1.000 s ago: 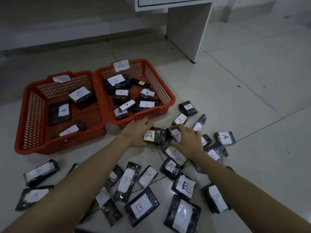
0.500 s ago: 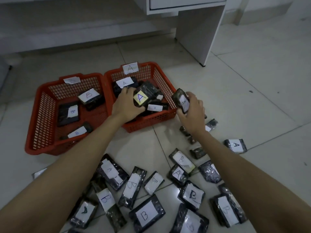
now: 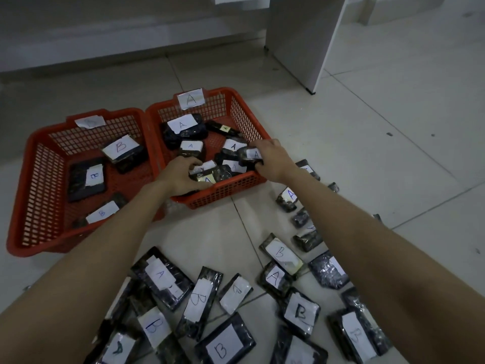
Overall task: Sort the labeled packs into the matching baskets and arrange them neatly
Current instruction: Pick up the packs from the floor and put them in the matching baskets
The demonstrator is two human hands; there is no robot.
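Two red mesh baskets stand side by side on the floor. The A basket (image 3: 244, 111) on the right holds several dark packs with white A labels. The B basket (image 3: 31, 195) on the left holds three B packs. Inside the A basket's near corner, my left hand (image 3: 178, 177) grips a pack with a yellow A label (image 3: 210, 176). At the basket's right side, my right hand (image 3: 273, 160) holds another A pack (image 3: 250, 155) low among the others. Several loose A and B packs (image 3: 223, 348) lie on the tiles near me.
A white desk leg (image 3: 301, 40) stands behind the baskets to the right. A wall base (image 3: 105, 46) runs along the back. Loose packs, among them an A pack (image 3: 287, 199), trail along the floor under my right forearm.
Both hands have moved from above the A basket's front rim down into it, lowering their A packs among the ones inside. The view has shifted nearer to the baskets.
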